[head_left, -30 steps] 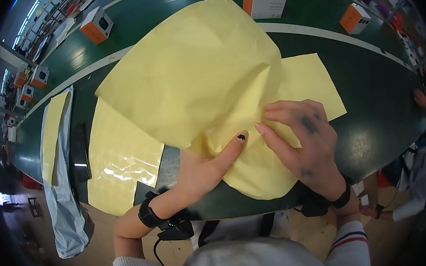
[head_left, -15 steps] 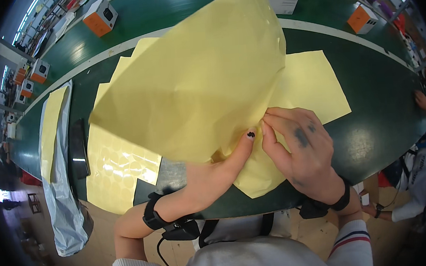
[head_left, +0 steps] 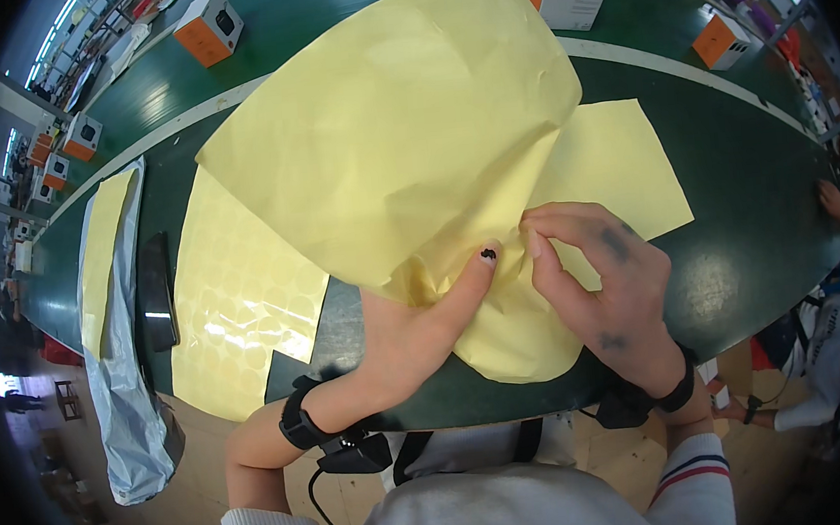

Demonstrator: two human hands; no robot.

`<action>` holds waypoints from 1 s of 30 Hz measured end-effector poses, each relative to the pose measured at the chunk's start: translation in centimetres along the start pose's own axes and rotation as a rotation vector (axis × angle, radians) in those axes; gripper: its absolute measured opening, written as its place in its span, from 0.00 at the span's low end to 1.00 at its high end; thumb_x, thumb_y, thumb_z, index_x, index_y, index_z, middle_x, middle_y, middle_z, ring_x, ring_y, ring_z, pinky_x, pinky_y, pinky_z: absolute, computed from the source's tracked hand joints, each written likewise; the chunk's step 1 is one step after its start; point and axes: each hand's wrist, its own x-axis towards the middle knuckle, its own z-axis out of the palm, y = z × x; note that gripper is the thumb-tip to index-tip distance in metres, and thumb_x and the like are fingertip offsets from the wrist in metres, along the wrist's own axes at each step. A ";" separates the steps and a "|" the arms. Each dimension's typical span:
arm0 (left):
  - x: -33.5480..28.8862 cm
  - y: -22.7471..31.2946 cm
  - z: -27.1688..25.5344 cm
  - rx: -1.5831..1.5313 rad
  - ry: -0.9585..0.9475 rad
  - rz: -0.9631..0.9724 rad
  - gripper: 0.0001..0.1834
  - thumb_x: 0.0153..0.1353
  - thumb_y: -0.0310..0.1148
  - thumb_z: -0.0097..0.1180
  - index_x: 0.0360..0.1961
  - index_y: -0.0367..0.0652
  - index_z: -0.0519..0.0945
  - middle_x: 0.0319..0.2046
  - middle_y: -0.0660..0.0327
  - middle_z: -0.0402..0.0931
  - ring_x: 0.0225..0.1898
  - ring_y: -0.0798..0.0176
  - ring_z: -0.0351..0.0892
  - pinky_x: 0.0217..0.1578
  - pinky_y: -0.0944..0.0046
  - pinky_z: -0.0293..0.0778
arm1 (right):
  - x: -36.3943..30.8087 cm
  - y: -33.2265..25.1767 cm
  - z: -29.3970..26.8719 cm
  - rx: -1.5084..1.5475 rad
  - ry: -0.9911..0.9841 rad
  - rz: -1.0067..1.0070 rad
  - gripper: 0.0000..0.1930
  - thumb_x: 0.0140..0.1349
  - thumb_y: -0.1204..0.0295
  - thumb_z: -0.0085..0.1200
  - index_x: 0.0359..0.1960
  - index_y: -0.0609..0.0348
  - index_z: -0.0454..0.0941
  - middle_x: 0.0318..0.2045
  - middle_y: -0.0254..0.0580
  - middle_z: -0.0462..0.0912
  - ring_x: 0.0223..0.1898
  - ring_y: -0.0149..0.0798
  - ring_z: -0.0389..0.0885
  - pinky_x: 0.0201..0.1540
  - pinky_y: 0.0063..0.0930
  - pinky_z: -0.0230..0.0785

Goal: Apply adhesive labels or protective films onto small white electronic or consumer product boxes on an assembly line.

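Dark green work table (head_left: pixel 753 236), smooth and matte, curving across the view. At the near edge, a large pale yellow paper sheet (head_left: pixel 400 136), thin, creased and lifted, long axis running from near-centre up toward the far right. Left hand (head_left: pixel 416 332) under its lower edge, thumb pressed flat against the paper. Right hand (head_left: pixel 605 292) pinching the crumpled edge between thumb and forefinger. Beside it on the left, a glossy yellow sheet of round stickers (head_left: pixel 235 297), lying flat. Orange-and-white boxes (head_left: pixel 209 27) at the far edge.
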 end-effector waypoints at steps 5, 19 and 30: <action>1.3 -0.7 -0.9 -0.041 0.100 -0.011 0.20 0.54 0.28 0.62 0.46 0.29 0.72 0.38 0.55 0.77 0.37 0.66 0.77 0.36 0.67 0.75 | 0.2 0.8 -1.1 0.121 -0.010 0.220 0.06 0.50 0.82 0.58 0.30 0.63 0.78 0.30 0.42 0.82 0.31 0.39 0.83 0.34 0.23 0.74; 1.1 0.0 -1.0 -0.110 -0.047 -0.054 0.14 0.61 0.27 0.54 0.47 0.32 0.72 0.39 0.59 0.77 0.38 0.70 0.76 0.37 0.69 0.74 | 0.5 0.7 -0.3 0.120 -0.058 0.168 0.10 0.50 0.77 0.63 0.34 0.62 0.77 0.34 0.43 0.81 0.34 0.44 0.81 0.37 0.28 0.74; 0.5 -0.2 -0.7 -0.125 -0.086 -0.061 0.14 0.63 0.29 0.52 0.48 0.33 0.72 0.40 0.61 0.76 0.39 0.72 0.74 0.38 0.70 0.72 | 0.2 0.7 0.0 0.270 -0.061 0.271 0.08 0.51 0.78 0.63 0.33 0.63 0.77 0.32 0.41 0.79 0.33 0.40 0.81 0.33 0.27 0.74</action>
